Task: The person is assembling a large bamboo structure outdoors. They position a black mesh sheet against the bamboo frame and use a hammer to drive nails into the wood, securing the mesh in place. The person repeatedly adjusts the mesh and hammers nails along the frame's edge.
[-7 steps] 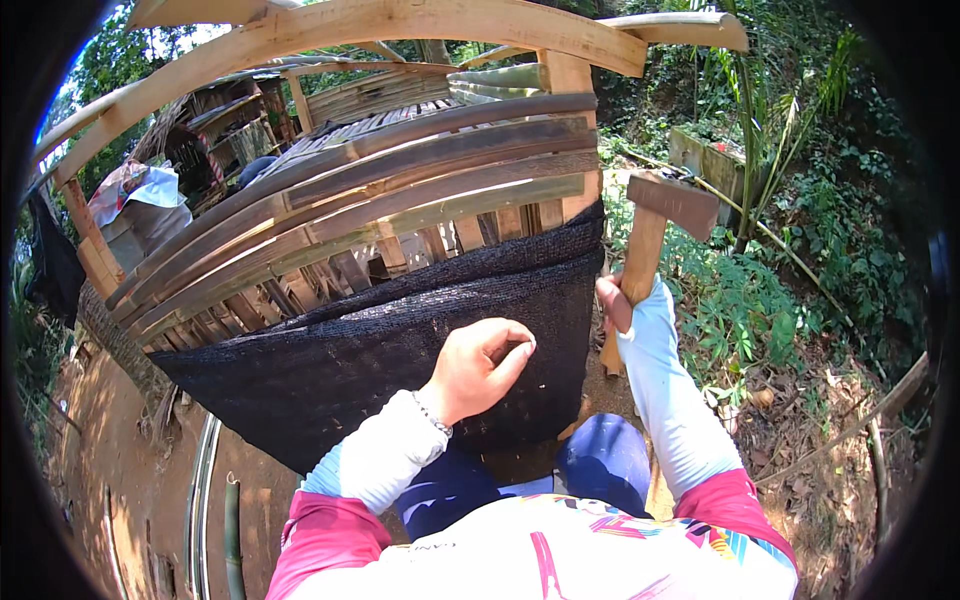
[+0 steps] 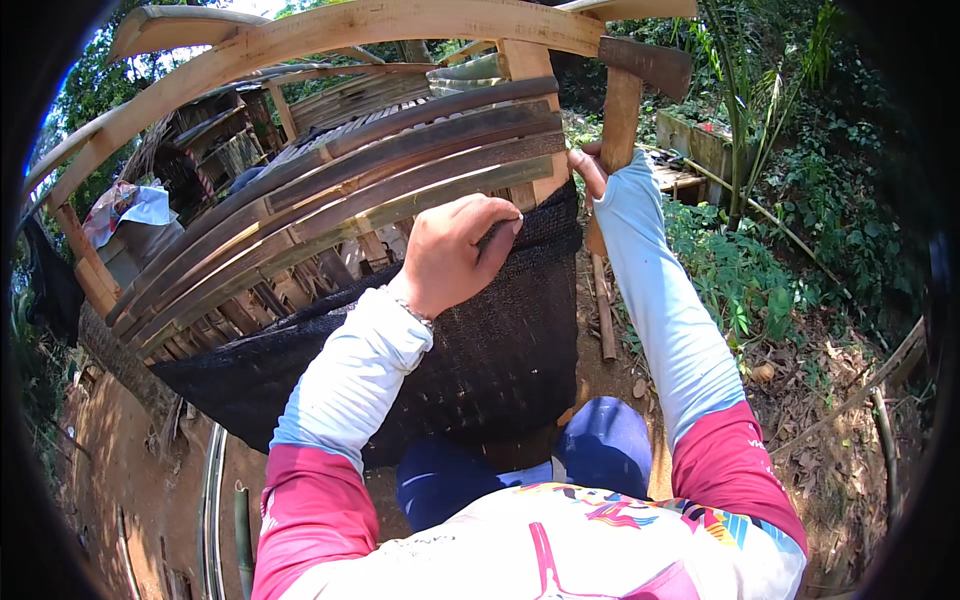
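My left hand [image 2: 450,255] is closed in a pinch in front of the bamboo slat railing [image 2: 400,185], over the top edge of the black mesh cloth [image 2: 480,330]. A tiny pale spot shows at its fingertips; what they hold, if anything, is too small to name. To the right, my right hand [image 2: 590,172] grips the wooden handle of a hatchet [image 2: 622,115]. The dark metal head is uppermost, beside the railing's corner post [image 2: 527,70]. Black mesh hangs down the railing's lower part, close to my knees.
A curved wooden beam [image 2: 370,32] spans the top of the frame. Bamboo poles [image 2: 213,510] lie on the dirt at left. Green plants [image 2: 730,265] and a low block wall [image 2: 690,145] stand at right. A thatched hut [image 2: 220,130] stands behind.
My left hand has risen from the mesh toward the railing slats, still pinched. My right hand has lifted the hatchet higher and slightly left.
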`<state>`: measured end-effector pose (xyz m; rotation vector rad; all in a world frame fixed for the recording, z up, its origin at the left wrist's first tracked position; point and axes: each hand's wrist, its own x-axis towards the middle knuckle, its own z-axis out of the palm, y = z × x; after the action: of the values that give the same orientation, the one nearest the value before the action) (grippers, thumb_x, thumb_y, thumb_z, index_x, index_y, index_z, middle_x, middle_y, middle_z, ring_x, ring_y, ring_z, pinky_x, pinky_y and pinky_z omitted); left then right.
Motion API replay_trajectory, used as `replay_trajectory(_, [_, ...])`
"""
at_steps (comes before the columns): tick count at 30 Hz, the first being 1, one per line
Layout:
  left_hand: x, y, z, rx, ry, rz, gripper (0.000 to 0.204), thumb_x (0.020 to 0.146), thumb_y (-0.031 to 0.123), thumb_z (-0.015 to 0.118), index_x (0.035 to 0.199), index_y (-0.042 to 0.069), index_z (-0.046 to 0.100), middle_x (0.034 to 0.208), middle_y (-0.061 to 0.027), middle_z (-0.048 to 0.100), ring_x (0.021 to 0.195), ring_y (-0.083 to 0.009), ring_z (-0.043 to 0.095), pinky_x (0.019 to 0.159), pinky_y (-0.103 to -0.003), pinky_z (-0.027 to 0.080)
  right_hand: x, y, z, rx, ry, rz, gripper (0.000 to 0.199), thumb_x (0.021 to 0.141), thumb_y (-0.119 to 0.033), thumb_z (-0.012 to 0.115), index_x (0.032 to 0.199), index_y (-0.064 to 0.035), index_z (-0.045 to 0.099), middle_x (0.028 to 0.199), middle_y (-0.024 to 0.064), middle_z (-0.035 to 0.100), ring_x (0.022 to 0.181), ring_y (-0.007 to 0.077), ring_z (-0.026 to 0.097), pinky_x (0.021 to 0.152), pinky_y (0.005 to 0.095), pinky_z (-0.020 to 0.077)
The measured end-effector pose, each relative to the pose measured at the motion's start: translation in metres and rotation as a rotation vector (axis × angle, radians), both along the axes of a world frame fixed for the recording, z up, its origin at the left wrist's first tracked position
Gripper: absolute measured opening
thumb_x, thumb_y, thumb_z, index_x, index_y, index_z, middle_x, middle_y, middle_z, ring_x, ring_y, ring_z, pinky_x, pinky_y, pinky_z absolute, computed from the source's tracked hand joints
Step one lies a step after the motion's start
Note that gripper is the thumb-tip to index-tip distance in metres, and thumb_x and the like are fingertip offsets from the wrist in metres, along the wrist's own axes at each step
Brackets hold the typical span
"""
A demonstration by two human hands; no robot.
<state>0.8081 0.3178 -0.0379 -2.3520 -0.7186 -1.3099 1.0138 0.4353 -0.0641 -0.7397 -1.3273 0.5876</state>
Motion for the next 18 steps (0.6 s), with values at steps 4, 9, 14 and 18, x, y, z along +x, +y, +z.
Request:
replay_trajectory(4, [-0.010, 0.026, 0.033, 0.183, 0.194, 0.082, 0.012, 0.081, 0.005, 0.068, 0.093, 0.005, 0.065, 0.083, -0.0091, 0.067, 0.070, -0.0277, 0.066, 0.061, -0.034, 0.054, -0.007, 0.007, 0.031, 0.063, -0.137, -0.048, 0.037, 0.074, -0.026, 0.084, 0.096, -0.0006, 0.069, 0.075, 0.0077, 0.068, 0.065, 0.0129, 0.063, 0.060, 0.0289, 0.0497])
replay_trajectory(9, [-0.017, 0.035, 0.055, 0.217, 0.337, 0.154, 0.012, 0.083, 0.007, 0.068, 0.095, 0.006, 0.064, 0.083, -0.0081, 0.066, 0.070, -0.0263, 0.067, 0.060, -0.034, 0.054, -0.006, 0.026, 0.042, 0.109, -0.226, -0.032, 0.042, 0.071, -0.024, 0.087, 0.102, -0.0023, 0.070, 0.075, 0.0062, 0.068, 0.065, 0.0127, 0.062, 0.060, 0.0288, 0.0500])
replay_trajectory(14, [-0.016, 0.042, 0.051, 0.238, 0.405, 0.190, 0.011, 0.083, 0.007, 0.068, 0.094, 0.006, 0.064, 0.083, -0.0079, 0.066, 0.070, -0.0252, 0.067, 0.060, -0.034, 0.054, -0.003, 0.016, 0.053, 0.164, -0.261, -0.009, 0.042, 0.072, -0.023, 0.087, 0.104, -0.0019, 0.070, 0.077, 0.0073, 0.068, 0.068, 0.0138, 0.063, 0.065, 0.0294, 0.0504])
replay_trajectory(18, [-0.010, 0.047, 0.044, 0.268, 0.453, 0.126, 0.012, 0.082, 0.007, 0.068, 0.092, 0.005, 0.064, 0.082, -0.0084, 0.066, 0.069, -0.0255, 0.067, 0.060, -0.034, 0.054, -0.004, 0.010, 0.058, 0.139, -0.288, 0.009, 0.039, 0.073, -0.021, 0.086, 0.105, -0.0025, 0.071, 0.080, 0.0084, 0.069, 0.071, 0.0147, 0.063, 0.067, 0.0296, 0.0507])
